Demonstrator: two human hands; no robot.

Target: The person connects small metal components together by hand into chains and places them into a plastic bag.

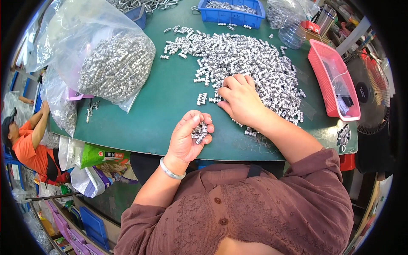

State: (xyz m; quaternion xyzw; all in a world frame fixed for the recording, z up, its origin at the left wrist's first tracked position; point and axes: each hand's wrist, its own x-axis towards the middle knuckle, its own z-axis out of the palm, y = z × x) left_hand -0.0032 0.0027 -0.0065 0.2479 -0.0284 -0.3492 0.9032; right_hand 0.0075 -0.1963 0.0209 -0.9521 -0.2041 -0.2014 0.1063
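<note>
metal pieces point(199, 133) held in curled left hand point(182, 138), palm up; right hand point(243, 101) palm down at pile point(255, 57), grip unclear

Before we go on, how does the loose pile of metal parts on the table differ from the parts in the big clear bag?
The loose pile lies directly on the green tabletop; the bagged parts sit inside clear plastic.
The loose pile spreads broad and low, while the bagged parts bulge in a rounded mass.
The right hand is at the loose pile, well away from the bagged parts.
Both consist of many small, silvery pieces.
</note>
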